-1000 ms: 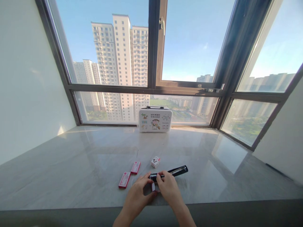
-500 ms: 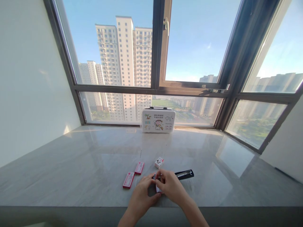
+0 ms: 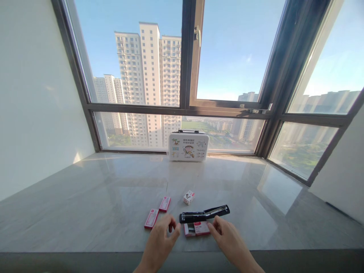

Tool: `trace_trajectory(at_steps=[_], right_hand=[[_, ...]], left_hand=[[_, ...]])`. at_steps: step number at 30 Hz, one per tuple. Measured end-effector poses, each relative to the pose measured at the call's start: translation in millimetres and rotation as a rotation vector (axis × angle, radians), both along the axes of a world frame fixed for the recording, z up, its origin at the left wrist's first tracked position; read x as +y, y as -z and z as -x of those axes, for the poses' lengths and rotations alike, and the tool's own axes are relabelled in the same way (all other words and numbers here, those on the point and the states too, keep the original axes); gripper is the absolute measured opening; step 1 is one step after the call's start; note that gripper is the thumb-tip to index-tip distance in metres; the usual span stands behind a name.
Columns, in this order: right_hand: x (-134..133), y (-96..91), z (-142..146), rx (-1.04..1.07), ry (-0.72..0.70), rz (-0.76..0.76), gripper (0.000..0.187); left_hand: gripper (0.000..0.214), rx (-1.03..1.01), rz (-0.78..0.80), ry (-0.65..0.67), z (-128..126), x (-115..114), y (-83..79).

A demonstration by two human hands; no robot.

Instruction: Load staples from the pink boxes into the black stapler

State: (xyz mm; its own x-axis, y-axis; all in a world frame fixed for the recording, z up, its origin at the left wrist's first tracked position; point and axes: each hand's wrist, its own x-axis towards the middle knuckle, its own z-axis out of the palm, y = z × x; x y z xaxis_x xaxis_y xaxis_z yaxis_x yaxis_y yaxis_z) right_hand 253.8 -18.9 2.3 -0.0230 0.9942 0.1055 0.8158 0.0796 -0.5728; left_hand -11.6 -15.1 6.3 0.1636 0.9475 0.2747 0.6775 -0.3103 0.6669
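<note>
Bright window (image 3: 231, 60) behind, grey desk (image 3: 93, 212) running wide to both sides! Black stapler (image 3: 199, 216) lies opened out, pink-and-white box (image 3: 200, 228) just before it, near the desk's front edge. Left hand (image 3: 161, 236) released, loosely curled, a gap from the box; right hand (image 3: 226, 232) at its right end, grip impossible to tell.

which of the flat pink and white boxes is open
The box beside the right hand, just in front of the black stapler: its inside shows toward its left end. The two boxes by the left hand look closed.
</note>
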Motion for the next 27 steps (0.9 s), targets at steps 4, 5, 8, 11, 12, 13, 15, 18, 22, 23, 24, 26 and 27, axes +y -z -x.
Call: trace_trajectory(at_steps=[4,5,8,11,12,13,15,18,22,23,24,26,27], right_hand=[[0.6,6.5,-10.4,-0.109,0.06,0.082,0.053],[1.4,5.0,-3.3,-0.118,0.056,0.091,0.053],[3.9,-0.9,25.4,-0.129,0.036,0.09,0.053],[6.6,2.0,30.2,-0.087,-0.006,0.107,0.056],[7.6,5.9,22.4,-0.058,-0.02,0.116,0.056],[8.7,10.9,10.5,-0.019,-0.028,0.13,0.055],[11.2,21.1,-20.1,0.09,-0.004,0.183,0.055],[18.1,27.8,-61.3,0.329,0.07,0.303,0.063],[40.3,11.4,-69.4,0.626,-0.005,0.274,0.071],[47.7,5.2,-62.6,0.663,-0.057,0.251,0.069],[55.1,-0.7,-53.3,0.68,-0.111,0.222,0.065],[69.1,-9.3,-30.1,0.666,-0.212,0.144,0.058],[75.0,-11.5,-17.8,0.645,-0.247,0.111,0.054]], left_hand=[[0.039,0.203,0.037,-0.014,-12.1,-7.1,-2.3],[0.037,0.248,0.017,-0.015,-19.3,-7.5,-2.3],[0.032,0.341,-0.021,-0.046,-41.5,-5.6,-0.6],[0.032,0.357,-0.036,-0.07,-51.4,-4.5,1.7],[0.033,0.342,-0.046,-0.071,-51.2,-5.3,2.0],[0.033,0.318,-0.062,-0.068,-49.7,-6.6,2.2],[0.03,0.262,-0.1,-0.055,-45.0,-9.8,2.4],[0.034,0.223,-0.129,-0.045,-40.6,-11.8,4.7],[0.041,0.275,-0.114,-0.078,-44.3,-6.7,11.4],[0.04,0.288,-0.106,-0.089,-46.1,-5.1,12.6],[0.04,0.301,-0.099,-0.102,-47.8,-3.8,13.3],[0.037,0.326,-0.09,-0.127,-50.8,-2.3,13.2],[0.036,0.34,-0.087,-0.139,-51.8,-2.1,12.4]])
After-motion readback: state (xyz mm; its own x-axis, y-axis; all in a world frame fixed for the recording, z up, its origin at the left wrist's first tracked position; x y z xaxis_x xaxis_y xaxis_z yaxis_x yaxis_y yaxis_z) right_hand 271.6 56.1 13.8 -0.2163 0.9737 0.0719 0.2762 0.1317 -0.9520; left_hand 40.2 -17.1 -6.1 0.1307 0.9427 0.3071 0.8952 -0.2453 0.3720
